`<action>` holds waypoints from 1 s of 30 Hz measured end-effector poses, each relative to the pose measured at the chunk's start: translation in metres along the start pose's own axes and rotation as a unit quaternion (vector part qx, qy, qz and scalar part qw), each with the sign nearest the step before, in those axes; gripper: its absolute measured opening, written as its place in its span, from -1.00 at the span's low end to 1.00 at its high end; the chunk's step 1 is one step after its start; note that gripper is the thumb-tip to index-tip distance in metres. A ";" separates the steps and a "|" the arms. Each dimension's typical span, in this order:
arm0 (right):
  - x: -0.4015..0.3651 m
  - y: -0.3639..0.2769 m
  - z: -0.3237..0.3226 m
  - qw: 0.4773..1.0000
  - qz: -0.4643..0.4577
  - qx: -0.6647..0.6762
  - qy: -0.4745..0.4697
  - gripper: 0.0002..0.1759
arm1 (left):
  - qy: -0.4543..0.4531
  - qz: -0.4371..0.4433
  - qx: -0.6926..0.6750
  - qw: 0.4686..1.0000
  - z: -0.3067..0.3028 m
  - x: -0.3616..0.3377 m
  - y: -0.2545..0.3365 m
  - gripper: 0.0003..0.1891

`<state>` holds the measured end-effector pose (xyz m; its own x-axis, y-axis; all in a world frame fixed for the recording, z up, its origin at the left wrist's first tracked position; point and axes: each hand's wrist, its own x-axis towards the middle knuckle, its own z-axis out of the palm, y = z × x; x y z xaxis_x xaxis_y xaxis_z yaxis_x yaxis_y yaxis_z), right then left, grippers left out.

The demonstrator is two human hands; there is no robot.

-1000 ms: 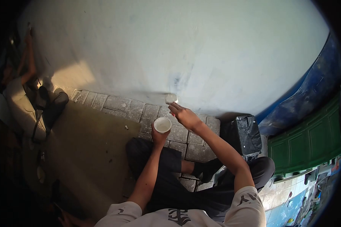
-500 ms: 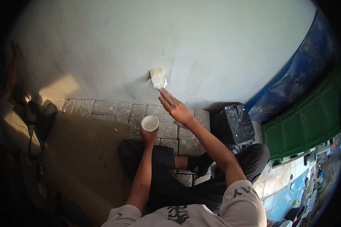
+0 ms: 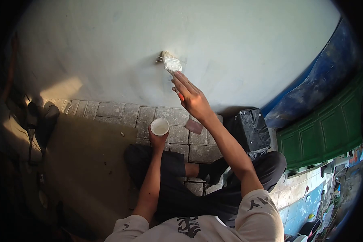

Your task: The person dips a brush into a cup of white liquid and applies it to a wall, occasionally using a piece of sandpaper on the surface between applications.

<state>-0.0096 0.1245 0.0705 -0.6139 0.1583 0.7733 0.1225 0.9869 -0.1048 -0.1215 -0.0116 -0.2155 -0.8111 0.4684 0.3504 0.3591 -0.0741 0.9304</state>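
Note:
My right hand point(image 3: 192, 99) is closed on a paintbrush point(image 3: 172, 63), whose white-coated bristles touch the pale wall point(image 3: 121, 44). Part of an orange-red handle shows between the fingers. Lower and to the left, my left hand point(image 3: 158, 141) is wrapped round a small white cup point(image 3: 159, 127) with its opening up. Whitish material is visible inside the cup. A flat reddish-brown piece point(image 3: 194, 126) lies on the paving between the cup and my right forearm.
Grey paving blocks point(image 3: 111, 109) run along the wall's foot. A black plastic-wrapped object point(image 3: 252, 131) stands right of my legs, beside a blue sheet point(image 3: 306, 88) and a green panel point(image 3: 318, 133). Another person's legs point(image 3: 18, 129) are at the far left.
My right hand and the brush have moved up the wall. The reddish-brown piece, mostly hidden before, now shows. My left hand still holds the cup in nearly the same place.

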 end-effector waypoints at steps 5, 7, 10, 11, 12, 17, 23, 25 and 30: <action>-0.107 0.025 0.069 0.993 -0.036 -0.056 -0.097 -0.53 | 0.020 0.021 -0.010 1.000 0.000 0.001 0.006 -0.22; -0.118 0.029 0.079 0.986 -0.025 -0.037 -0.163 -0.53 | 0.026 0.031 -0.007 0.999 0.000 0.003 0.004 -0.23; -0.111 0.031 0.074 0.974 0.059 -0.022 -0.217 -0.54 | 0.014 0.022 0.013 1.000 -0.002 -0.001 -0.001 -0.24; -0.092 0.033 0.061 0.982 0.066 0.009 -0.176 -0.54 | 0.013 0.023 0.010 1.000 -0.001 0.001 -0.001 -0.24; -0.071 0.029 0.043 0.987 0.074 0.041 -0.137 -0.54 | 0.011 0.021 0.008 1.000 0.000 0.000 -0.001 -0.23; -0.011 0.002 -0.002 1.000 -0.003 0.007 -0.011 -0.55 | -0.002 0.001 -0.006 1.000 -0.001 0.001 0.011 -0.23; -0.057 0.001 0.030 0.991 0.067 0.066 -0.099 -0.59 | 0.003 0.010 -0.016 1.000 0.000 0.003 0.009 -0.22; -0.059 -0.012 0.033 0.965 0.145 0.178 -0.126 -0.66 | 0.005 0.008 -0.010 1.000 -0.002 0.001 0.009 -0.22; -0.030 -0.032 0.013 0.920 0.173 0.298 -0.184 -0.73 | 0.006 0.014 0.003 1.000 -0.001 0.003 0.003 -0.22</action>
<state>-0.0058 0.0884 0.0427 -0.8543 0.3582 0.3767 -0.0222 0.6989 -0.7149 -0.1233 -0.0113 -0.2118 -0.8058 0.4558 0.3780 0.3845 -0.0828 0.9194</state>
